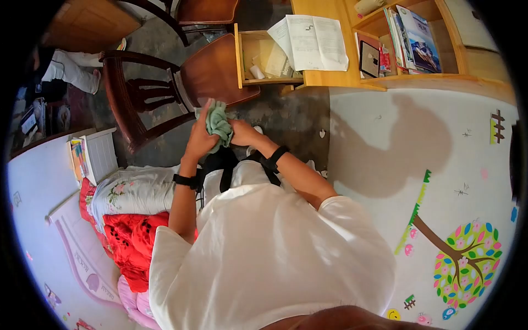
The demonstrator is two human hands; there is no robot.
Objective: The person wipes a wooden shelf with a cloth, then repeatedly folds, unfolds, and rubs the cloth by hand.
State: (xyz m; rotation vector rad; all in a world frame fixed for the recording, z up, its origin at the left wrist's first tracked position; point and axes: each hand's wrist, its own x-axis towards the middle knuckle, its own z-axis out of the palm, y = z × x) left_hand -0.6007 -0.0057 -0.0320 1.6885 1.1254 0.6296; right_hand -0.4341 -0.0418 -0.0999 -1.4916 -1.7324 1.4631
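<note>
A crumpled green cloth (219, 125) is bunched between my two hands, in front of the wooden chair. My left hand (201, 136) grips it from the left side, thumb raised along the cloth. On the right side of the cloth, my right hand (243, 132) has its fingers closed on the edge. Both wrists wear black bands. The brown chair (206, 69) stands just beyond, its seat beside the open drawer (240, 58) of the wooden desk. Papers (313, 44) lie over the drawer and desk top.
A shelf (451, 38) with books is at the upper right. The bed with red bedding (129, 236) lies at the left, near a white cabinet (103, 154). Another person's leg (77, 71) shows at the upper left. A wall (374, 220) runs along the right.
</note>
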